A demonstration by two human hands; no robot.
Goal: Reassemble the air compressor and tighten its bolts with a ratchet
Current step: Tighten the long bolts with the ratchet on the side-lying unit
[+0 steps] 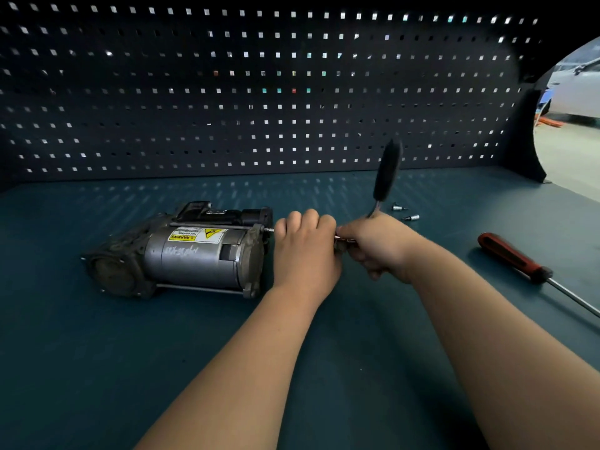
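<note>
The air compressor (194, 254) lies on its side on the blue-green bench, a grey cylinder with a yellow warning label on top. My left hand (305, 251) curls round the ratchet's extension bar right at the compressor's right end, where the bit meets a bolt. My right hand (376, 245) grips the ratchet at its head. The ratchet's black handle (386, 172) sticks up and away from my right hand. Both hands hide most of the extension and the head.
A red-handled screwdriver (513, 258) lies on the bench (97, 352) at the right, shaft pointing to the front right. Two small sockets or bits (406, 212) lie behind my right hand. A dark pegboard (259, 92) closes off the back.
</note>
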